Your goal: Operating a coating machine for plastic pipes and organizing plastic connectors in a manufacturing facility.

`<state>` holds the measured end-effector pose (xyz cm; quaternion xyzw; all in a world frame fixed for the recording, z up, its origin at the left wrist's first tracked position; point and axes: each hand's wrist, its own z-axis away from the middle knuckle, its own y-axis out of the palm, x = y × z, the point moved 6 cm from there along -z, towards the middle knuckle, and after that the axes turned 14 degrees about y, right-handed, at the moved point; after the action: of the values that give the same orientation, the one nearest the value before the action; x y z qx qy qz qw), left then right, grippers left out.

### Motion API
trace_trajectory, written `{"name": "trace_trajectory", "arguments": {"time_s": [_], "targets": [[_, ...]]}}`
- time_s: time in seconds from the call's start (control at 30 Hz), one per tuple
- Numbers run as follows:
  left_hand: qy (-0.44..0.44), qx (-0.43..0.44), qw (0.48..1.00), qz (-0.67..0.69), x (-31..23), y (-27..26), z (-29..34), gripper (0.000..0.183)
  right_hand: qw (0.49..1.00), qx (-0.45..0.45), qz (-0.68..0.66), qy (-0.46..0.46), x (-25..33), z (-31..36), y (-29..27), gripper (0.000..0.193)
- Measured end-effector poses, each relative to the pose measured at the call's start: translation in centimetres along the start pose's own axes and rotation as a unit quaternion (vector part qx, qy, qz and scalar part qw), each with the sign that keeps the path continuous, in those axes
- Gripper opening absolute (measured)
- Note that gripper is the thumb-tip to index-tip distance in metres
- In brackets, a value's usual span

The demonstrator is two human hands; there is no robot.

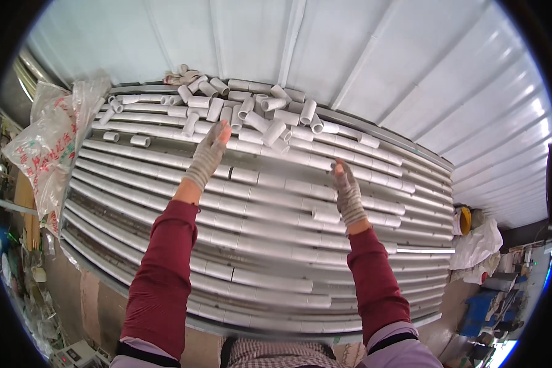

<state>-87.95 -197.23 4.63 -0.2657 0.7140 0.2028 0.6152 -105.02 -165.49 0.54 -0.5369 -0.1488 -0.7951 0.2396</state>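
Note:
Rows of short white plastic pipe pieces (276, 235) lie end to end along a slatted metal rack (432, 260). At the far side is a loose heap of the same pieces (274, 132). My left hand (210, 157), in a striped glove with bare fingertips, hovers near the heap's front edge, fingers stretched out and holding nothing. Lower and to the right, my right hand (348, 195), gloved alike, is over the rows with its fingers extended and nothing visible in them. Close to its left side rests a single loose pipe piece (325, 214). A blurred patch softens the rows between my arms.
A corrugated metal wall (349, 55) rises behind the rack. Clear plastic sacks (43, 144) hang over the left end. At the right end are a white plastic bag (478, 245) and a yellow round container (465, 221). A glove (181, 77) lies behind the heap.

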Motion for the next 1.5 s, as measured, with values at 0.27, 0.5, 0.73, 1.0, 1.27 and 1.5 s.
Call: {"name": "trace_trajectory", "arguments": {"time_s": [0.27,0.5,0.73,1.0,1.27,1.5], "targets": [[0.102,0.106,0.957,-0.250,12.9,0.4,-19.0,0.082,0.932,-0.108,0.295,-0.182,4.4,-24.8,3.7,0.072],[-0.062,0.138,0.967,-0.204,14.2,4.2,-20.0,0.073,0.961,0.101,0.235,0.109,2.4,-31.2,5.5,0.060],[-0.061,0.157,0.985,0.029,14.2,5.2,-14.2,0.065,0.951,0.198,0.237,-0.007,3.8,-25.2,7.2,0.069],[-0.179,0.145,0.963,0.140,12.3,11.4,-0.4,0.068,0.959,0.265,0.096,0.018,-1.9,-12.2,5.1,0.062],[-0.099,0.164,0.965,0.176,6.0,15.8,14.9,0.068,0.919,0.216,0.297,-0.144,-3.8,2.8,1.8,0.060],[-0.119,0.197,0.963,0.141,4.9,20.3,27.3,0.072,0.876,0.195,0.392,-0.204,-5.6,13.4,-2.1,0.051]]}}
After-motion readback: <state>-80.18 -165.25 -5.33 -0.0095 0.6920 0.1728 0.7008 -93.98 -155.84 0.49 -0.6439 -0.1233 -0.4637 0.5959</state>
